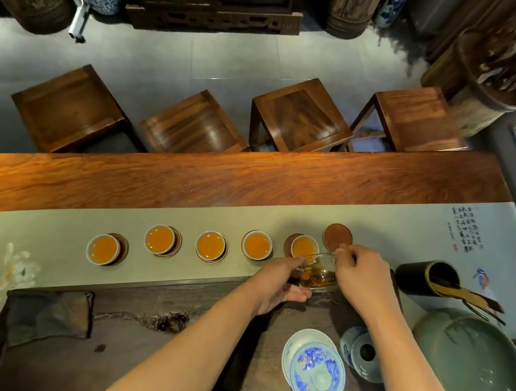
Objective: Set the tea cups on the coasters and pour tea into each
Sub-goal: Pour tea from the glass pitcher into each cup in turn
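Several white tea cups filled with amber tea stand in a row on brown coasters along the pale table runner [48,233], from the leftmost cup [103,249] to the rightmost cup [304,247]. One brown coaster [338,237] at the right end of the row has no cup on it. My left hand [278,280] and my right hand [362,274] both hold a glass pitcher [321,274] just in front of the rightmost cup. The pitcher is clear and its tea level is hard to tell.
A blue-and-white lidded gaiwan [315,372] stands on the dark tea tray [199,335] near me. A green ceramic basin [483,369] and a small blue jar [364,352] are at the right. A dark tool holder [426,276] lies beyond them. A dark cloth [47,315] is at the left. Wooden stools [297,112] stand behind the table.
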